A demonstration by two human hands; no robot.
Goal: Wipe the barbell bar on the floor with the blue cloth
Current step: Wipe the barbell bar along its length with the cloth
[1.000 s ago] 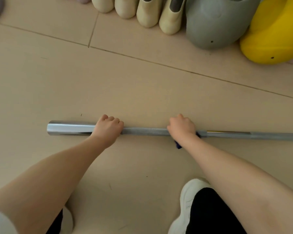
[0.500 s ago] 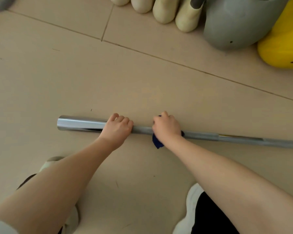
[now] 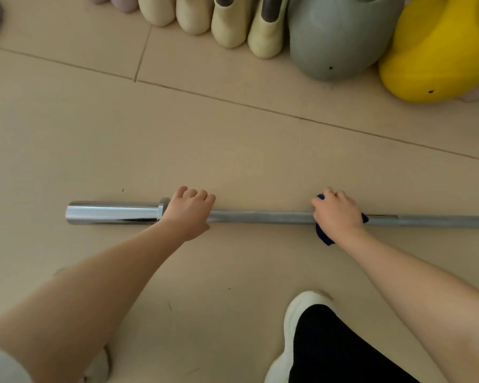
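A steel barbell bar (image 3: 263,217) lies across the beige floor, its thick chrome sleeve (image 3: 111,212) at the left end and its shaft running off the right edge. My left hand (image 3: 188,214) is closed over the shaft right beside the sleeve collar. Further right, my right hand (image 3: 338,215) presses the blue cloth (image 3: 323,234) around the shaft. Only small dark-blue parts of the cloth show below and beside my fingers.
Along the far side stand several cream kettlebells (image 3: 227,20), a large grey one (image 3: 340,37) and a yellow one (image 3: 440,53). My white shoe (image 3: 302,322) with a black trouser leg sits near the bottom right; another shoe (image 3: 98,366) is at the bottom left.
My right hand with the cloth slid left along the shaft toward the left hand, then back to the right. The left hand kept its hold near the sleeve.
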